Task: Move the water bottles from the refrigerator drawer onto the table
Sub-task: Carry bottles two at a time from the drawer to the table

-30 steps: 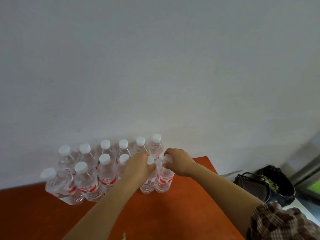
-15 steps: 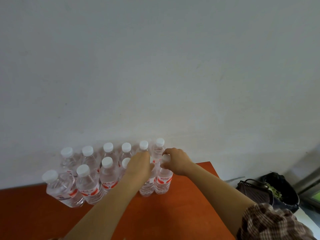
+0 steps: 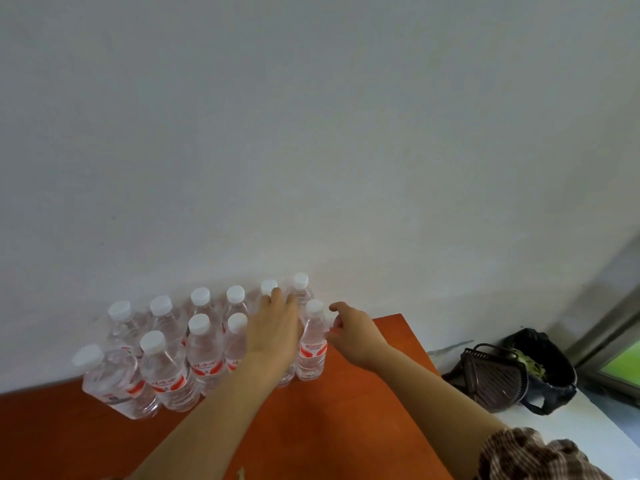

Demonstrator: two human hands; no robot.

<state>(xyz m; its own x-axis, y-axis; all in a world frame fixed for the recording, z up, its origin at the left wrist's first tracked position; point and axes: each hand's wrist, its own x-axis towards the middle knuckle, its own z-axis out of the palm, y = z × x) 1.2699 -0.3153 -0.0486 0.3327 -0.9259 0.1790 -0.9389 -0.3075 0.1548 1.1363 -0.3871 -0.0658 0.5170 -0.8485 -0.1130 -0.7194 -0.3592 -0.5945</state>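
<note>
Several clear water bottles (image 3: 166, 368) with white caps and red labels stand in two rows on the orange table (image 3: 346, 420), against the white wall. The rightmost front bottle (image 3: 312, 344) stands upright between my hands. My left hand (image 3: 275, 329) lies palm down with straight fingers over the bottle beside it, hiding that bottle's cap; only its base shows. My right hand (image 3: 353, 332) hovers just right of the rightmost bottle with loosely curled fingers and holds nothing. No refrigerator drawer is in view.
The table's right edge ends close to my right hand. Beyond it, lower down, a dark slatted basket (image 3: 495, 375) and a black bin holding something green (image 3: 540, 362) sit on a white surface. A window frame (image 3: 609, 344) is at the far right.
My right hand has let go of the rightmost bottle's cap and drawn away to the right. My left hand's fingers have straightened over its bottle. The view has shifted slightly.
</note>
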